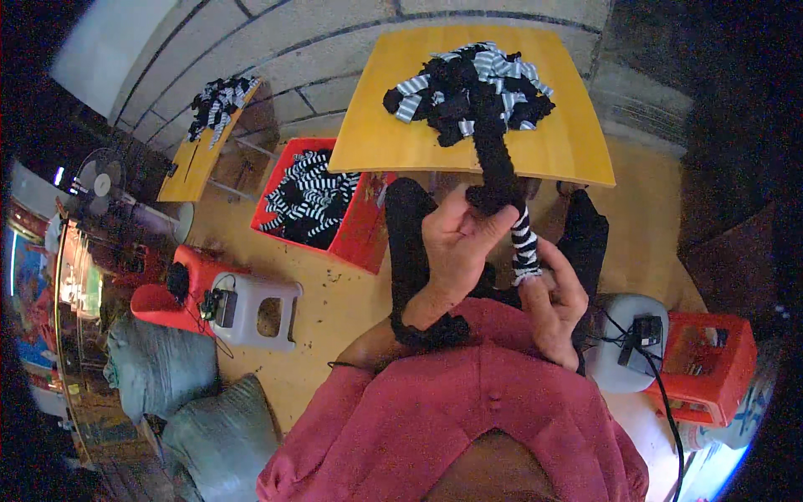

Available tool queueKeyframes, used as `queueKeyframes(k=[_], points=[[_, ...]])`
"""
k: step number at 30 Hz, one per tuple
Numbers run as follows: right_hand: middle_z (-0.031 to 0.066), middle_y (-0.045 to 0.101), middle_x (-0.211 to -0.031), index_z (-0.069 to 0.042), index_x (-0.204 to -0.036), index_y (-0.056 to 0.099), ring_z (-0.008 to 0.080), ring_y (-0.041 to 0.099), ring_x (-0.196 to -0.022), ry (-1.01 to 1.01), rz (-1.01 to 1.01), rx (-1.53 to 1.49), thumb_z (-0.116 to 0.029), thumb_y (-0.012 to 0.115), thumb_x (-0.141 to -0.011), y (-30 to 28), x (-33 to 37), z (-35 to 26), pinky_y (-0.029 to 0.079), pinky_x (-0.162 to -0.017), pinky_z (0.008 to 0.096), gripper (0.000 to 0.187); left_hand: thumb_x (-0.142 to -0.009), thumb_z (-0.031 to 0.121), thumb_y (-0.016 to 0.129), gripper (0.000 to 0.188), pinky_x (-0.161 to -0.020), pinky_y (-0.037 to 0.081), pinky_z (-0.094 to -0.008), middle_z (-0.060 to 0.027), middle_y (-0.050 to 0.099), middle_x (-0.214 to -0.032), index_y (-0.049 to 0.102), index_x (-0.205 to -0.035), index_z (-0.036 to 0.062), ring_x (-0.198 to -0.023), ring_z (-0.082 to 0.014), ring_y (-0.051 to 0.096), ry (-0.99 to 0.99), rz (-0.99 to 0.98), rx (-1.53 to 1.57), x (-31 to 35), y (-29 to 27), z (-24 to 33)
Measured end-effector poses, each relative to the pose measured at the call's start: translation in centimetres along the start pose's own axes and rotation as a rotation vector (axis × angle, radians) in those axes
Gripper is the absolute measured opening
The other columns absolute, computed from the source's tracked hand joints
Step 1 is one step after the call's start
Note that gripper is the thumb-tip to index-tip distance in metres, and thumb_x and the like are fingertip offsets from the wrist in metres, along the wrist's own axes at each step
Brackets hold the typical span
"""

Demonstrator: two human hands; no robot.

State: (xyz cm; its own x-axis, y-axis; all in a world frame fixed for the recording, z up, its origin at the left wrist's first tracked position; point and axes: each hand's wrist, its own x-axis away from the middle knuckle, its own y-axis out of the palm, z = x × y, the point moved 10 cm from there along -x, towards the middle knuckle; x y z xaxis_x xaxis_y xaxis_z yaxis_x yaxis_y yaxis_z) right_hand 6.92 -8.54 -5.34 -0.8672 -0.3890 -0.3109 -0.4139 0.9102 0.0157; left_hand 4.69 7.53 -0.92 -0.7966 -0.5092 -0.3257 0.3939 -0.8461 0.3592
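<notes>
Above my lap I hold a knitted tube, sock-like in shape, with a fuzzy black part and a black-and-white striped part (525, 243). My left hand (452, 247) is closed around the black part, thumb on top. Lower and to the right, the fingers of my right hand (554, 297) pinch the striped end. From my left hand the black knit runs up over the near edge of a yellow table (393, 146). There it meets a loose pile of black and striped knitted pieces (456, 96); whether it is joined to them I cannot tell.
Left of my knees stands a red bin (365, 238) full of striped knitwear. Another yellow table (186, 176) bears a second pile. Plastic stools, one grey-white (284, 314) and one red (703, 402), flank me, with cables. Stuffed sacks (222, 435) lie at the lower left.
</notes>
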Motion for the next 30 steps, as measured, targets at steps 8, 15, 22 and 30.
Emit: queueKeyframes(k=[8, 15, 22, 30], points=[[0.0035, 0.063, -0.076, 0.002, -0.118, 0.053, 0.0080, 0.056, -0.067, 0.051, -0.022, -0.035, 0.002, 0.056, -0.080, -0.2, -0.2, 0.8, 0.046, -0.061, 0.0224, 0.038, -0.079, 0.002, 0.067, 0.024, -0.072, 0.044, -0.0201, -0.0014, 0.061, -0.094, 0.057, -0.101, -0.0001, -0.080, -0.0062, 0.054, -0.029, 0.026, 0.043, -0.4, 0.5, 0.4], [0.0073, 0.063, -0.075, 0.002, -0.115, 0.055, 0.0096, 0.058, -0.063, -0.057, -0.056, 0.099, 0.002, 0.056, -0.079, 0.3, -0.2, -0.8, 0.046, -0.060, 0.0224, 0.036, -0.078, -0.001, 0.067, 0.029, -0.080, 0.045, -0.0240, -0.0033, 0.059, -0.096, 0.054, -0.104, 0.0009, -0.090, -0.0107, 0.054, 0.038, 0.078, 0.258, -3.2, -1.4, 1.3], [0.0125, 0.066, -0.077, 0.002, -0.110, 0.057, 0.0159, 0.063, -0.063, -0.189, -0.132, 0.306, 0.002, 0.058, -0.078, 0.8, -0.2, -2.7, 0.047, -0.056, 0.0269, 0.032, -0.082, 0.001, 0.061, 0.012, -0.073, 0.049, -0.0265, -0.0046, 0.061, -0.089, 0.055, -0.092, 0.0050, -0.080, -0.0143, 0.060, -0.060, 0.177, 0.478, -5.0, -5.0, 1.0], [-0.0051, 0.052, -0.069, -0.006, -0.108, 0.062, 0.0052, 0.045, -0.062, 0.138, 0.117, 0.296, -0.007, 0.058, -0.084, -8.1, 0.0, 7.0, 0.038, -0.057, 0.0190, 0.025, -0.085, 0.006, 0.059, 0.010, -0.078, 0.050, -0.0325, -0.0057, 0.063, -0.094, 0.055, -0.094, 0.0063, -0.086, -0.0160, 0.060, 0.050, 0.235, 0.412, -6.6, -11.1, 3.2]])
